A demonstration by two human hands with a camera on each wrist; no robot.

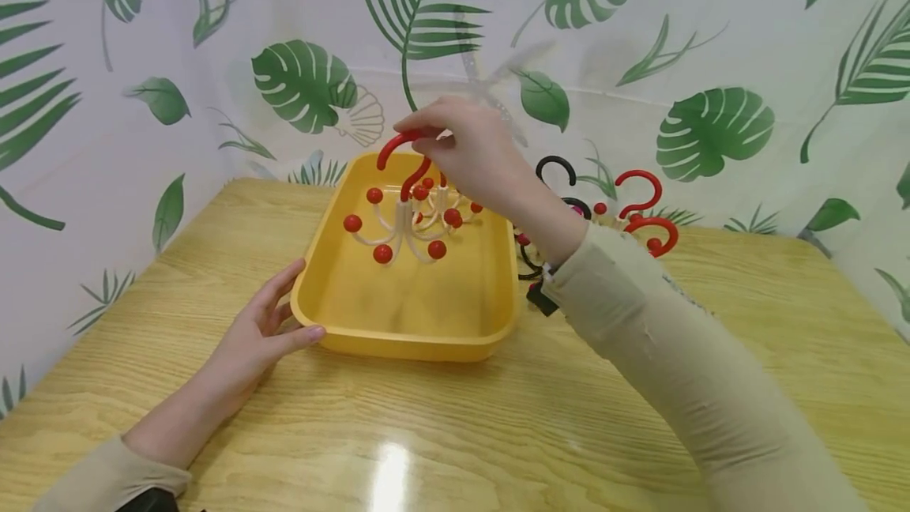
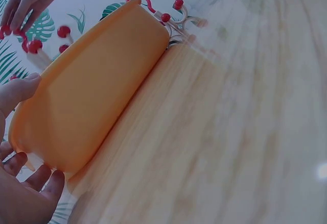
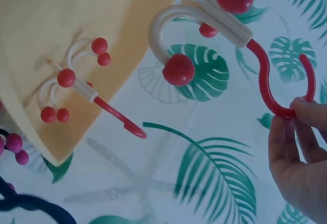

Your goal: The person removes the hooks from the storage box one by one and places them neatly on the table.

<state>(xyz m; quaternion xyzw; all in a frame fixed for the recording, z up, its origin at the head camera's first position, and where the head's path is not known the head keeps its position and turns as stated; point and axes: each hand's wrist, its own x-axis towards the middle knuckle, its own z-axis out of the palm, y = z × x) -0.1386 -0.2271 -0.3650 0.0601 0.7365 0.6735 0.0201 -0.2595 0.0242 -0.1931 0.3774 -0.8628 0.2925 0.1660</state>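
Note:
My right hand (image 1: 462, 141) pinches the red hook of a multi-arm hook hanger (image 1: 403, 220) between thumb and fingers. White arms curve out from its stem, each tipped with a red ball. It hangs upright over a yellow tray (image 1: 405, 344). Inside the tray, towards the back, stands a similar hook hanger (image 3: 84, 87), partly hidden behind the held one in the head view. At the tray's front left corner, my left hand (image 1: 263, 330) holds the edge, thumb at the rim and fingers against the outer wall (image 2: 97, 91).
Right of the tray are more hook hangers: black ones (image 1: 558, 164) with pink balls and red ones (image 1: 643, 194) with red balls. My right forearm partly covers them. A leaf-print wall covering (image 1: 469, 14) rises behind the wooden table (image 1: 426, 417).

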